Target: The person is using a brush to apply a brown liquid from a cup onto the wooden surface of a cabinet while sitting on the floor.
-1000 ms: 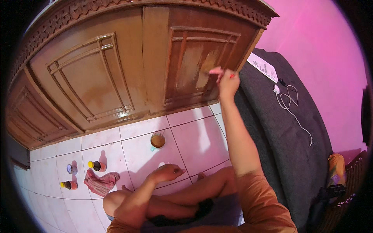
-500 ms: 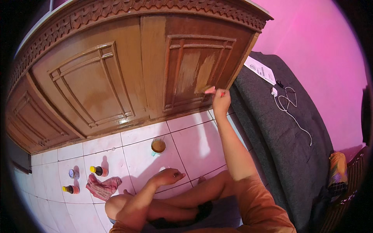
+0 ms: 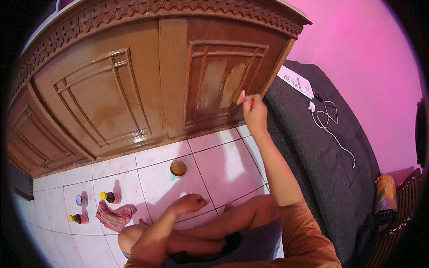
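Against the right-hand cabinet door panel (image 3: pixel 223 85), my right hand (image 3: pixel 255 111) has its fingers closed on a pink-handled brush (image 3: pixel 241 98); centre patch pale, surrounding wood darker; left hand (image 3: pixel 190 204) rests empty on floor tiles (image 3: pixel 223 165).

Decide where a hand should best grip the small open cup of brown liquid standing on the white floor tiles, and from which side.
Grip the cup around its outer wall, below the rim, coming in from the side nearest the left hand. It stands upright and open-topped with brown liquid inside, so a grasp from above would probably dip fingers in or tip it. No handle shows. The tiles around it look bare, so fingers should fit.
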A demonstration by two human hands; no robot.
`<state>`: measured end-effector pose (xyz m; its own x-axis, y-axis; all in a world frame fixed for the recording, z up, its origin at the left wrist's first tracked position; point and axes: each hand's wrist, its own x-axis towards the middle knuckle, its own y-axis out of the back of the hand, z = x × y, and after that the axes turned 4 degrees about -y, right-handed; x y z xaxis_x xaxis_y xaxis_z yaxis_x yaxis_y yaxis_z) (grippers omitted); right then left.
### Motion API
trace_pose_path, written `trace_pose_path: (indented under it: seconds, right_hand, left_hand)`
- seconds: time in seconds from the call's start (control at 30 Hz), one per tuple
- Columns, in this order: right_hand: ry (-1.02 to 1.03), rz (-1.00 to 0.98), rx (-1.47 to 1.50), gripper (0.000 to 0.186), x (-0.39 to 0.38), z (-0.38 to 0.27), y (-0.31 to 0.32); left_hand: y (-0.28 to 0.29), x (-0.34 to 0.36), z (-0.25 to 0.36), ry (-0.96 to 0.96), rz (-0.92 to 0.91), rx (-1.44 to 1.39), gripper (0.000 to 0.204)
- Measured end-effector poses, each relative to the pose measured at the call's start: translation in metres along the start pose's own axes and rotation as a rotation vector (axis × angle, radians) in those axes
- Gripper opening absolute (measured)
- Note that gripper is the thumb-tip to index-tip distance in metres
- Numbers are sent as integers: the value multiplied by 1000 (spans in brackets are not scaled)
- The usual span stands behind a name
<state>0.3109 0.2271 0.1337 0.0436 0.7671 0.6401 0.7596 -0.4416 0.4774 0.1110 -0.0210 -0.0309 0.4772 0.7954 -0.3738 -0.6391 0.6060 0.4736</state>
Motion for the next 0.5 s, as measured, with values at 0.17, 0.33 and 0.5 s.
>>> trace_pose_path:
  seconds: [0.17,0.33,0.5]
  right_hand:
    - [62,7,13,22,21,-8,1]
    - [217,184,87,18,56,-41,26]
    - [260,231,35,18,27,-16,13]
  left_hand:
    - [2,1,1,16,-27,-10,61]
    - [-3,1,-6,-14,6,6,59]
    - [2,0,1,6,-1,1,61]
